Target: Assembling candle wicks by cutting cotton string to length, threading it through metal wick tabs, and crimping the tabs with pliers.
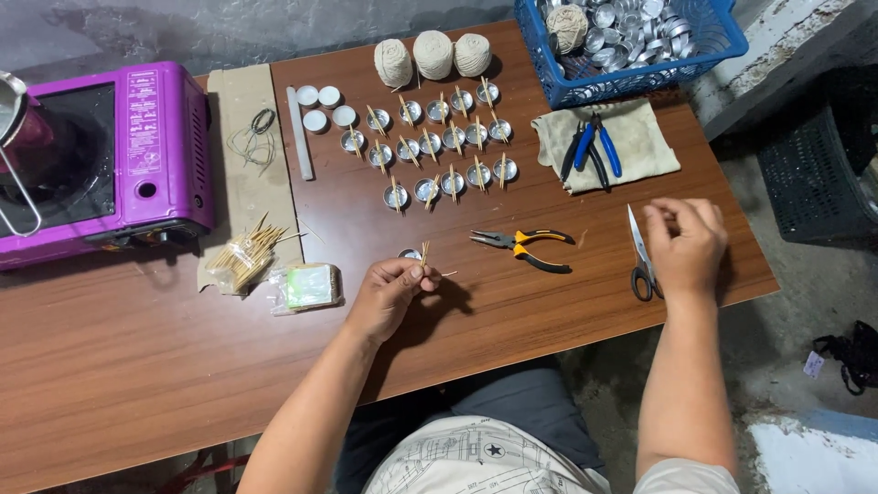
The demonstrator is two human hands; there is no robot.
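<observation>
Wooden tabletop (137,366), reddish brown, seen from above, with grey concrete floor beyond its edges.

Left hand (389,295): closed narrowly, thumb and fingertips pinching a small wooden stick (424,256) upright at the table's middle. A small metal cup (410,253) sits just behind the fingers, partly hidden.

Right hand (686,242): raised near the right edge, fingers drawn together; whether anything fine is pinched there I cannot tell. Scissors (642,256) lie just beside it.

Between the hands: orange-handled pliers (526,247), flat on the wood.

Further out: rows of metal cups with sticks laid across them (439,146); four white wax discs (325,105); three balls of pale twine (433,55); a beige cloth (640,142) bearing blue-handled pliers (590,146); a blue plastic basket (631,82) of empty cups, overhanging the far corner.

Left side: a clear bag of wooden sticks (240,261), spilling open; a small clear packet with green and white contents (309,285); a strip of brown card (247,155) with a loop of dark wire (258,128); a purple portable gas stove (110,155) with a white rectangular label panel on its right face.

Risks, as judged: the thin stick could snap or slip under a tight pinch; the lone cup could be knocked by the left hand's knuckles; the scissors lie close enough to the right wrist to be swept off the edge.
</observation>
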